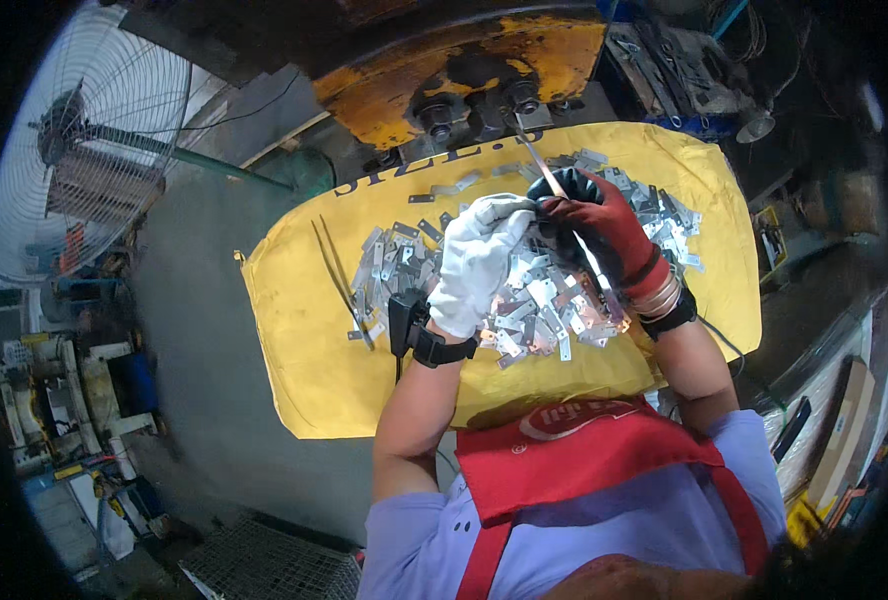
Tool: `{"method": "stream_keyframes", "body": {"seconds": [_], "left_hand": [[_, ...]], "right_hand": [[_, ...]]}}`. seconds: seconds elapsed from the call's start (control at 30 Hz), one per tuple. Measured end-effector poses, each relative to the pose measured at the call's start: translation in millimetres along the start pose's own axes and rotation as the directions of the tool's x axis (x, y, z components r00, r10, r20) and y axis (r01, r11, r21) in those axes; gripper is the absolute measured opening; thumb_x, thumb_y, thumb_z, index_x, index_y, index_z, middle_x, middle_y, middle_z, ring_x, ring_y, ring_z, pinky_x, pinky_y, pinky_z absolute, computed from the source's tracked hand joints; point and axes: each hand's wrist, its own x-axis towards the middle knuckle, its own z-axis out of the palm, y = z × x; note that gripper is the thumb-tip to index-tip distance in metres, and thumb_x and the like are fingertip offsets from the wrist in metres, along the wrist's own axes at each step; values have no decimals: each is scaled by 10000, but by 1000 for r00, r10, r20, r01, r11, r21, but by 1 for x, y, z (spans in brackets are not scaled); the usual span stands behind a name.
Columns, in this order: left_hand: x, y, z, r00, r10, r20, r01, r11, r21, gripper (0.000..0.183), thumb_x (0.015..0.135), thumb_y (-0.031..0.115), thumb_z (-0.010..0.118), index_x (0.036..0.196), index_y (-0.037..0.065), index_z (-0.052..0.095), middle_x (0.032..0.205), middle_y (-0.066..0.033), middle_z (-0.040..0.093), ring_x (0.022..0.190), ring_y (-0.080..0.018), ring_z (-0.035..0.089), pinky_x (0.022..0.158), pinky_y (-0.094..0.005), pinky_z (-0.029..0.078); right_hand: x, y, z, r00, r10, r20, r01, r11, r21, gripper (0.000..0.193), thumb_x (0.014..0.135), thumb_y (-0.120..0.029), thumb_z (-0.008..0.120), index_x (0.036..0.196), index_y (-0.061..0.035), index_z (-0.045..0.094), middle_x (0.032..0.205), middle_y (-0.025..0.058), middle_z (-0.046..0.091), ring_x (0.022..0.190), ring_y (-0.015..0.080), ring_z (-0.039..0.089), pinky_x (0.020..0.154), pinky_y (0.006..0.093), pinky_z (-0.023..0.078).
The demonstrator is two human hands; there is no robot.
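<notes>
A pile of small flat silver metal plates with holes [539,310] lies over a yellow sack [314,385]. Above the pile my hands meet, fingertips close together. My left hand [479,262], in a white glove, is closed in a pinch; whatever sits between its fingertips is hidden. My right hand [609,228], in a red and black glove, grips long metal tweezers [540,158]. Their narrow end points away from me, and the other end shows below the palm. A second pair of tweezers [336,275] rests on the sack, left of the pile.
Beyond the sack stands a worn orange machine part [464,80] with bolts. A tray of hand tools [659,75] is at the far right. To the left are a large caged fan [84,140] and grey floor [194,300]. A wire basket [274,560] stands at the lower left.
</notes>
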Motion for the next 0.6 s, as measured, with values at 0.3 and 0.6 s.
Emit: {"method": "stream_keyframes", "body": {"seconds": [0.3,0.6], "left_hand": [[-2,11,0,997,-37,73,28,992,126,291,811,11,584,1096,-13,533,920,-60,610,800,-116,590,706,-229,474],[-2,1,-4,978,166,127,-204,885,419,156,805,93,624,910,-21,604,819,-92,661,728,-112,604,681,-251,472]], "right_hand": [[-8,0,14,996,-54,-75,33,967,-253,336,759,41,512,1095,22,501,882,119,640,776,132,610,709,230,480],[-8,-5,13,997,38,-61,-51,975,-216,371,772,43,475,1141,20,506,863,118,632,771,110,593,719,217,473]]}}
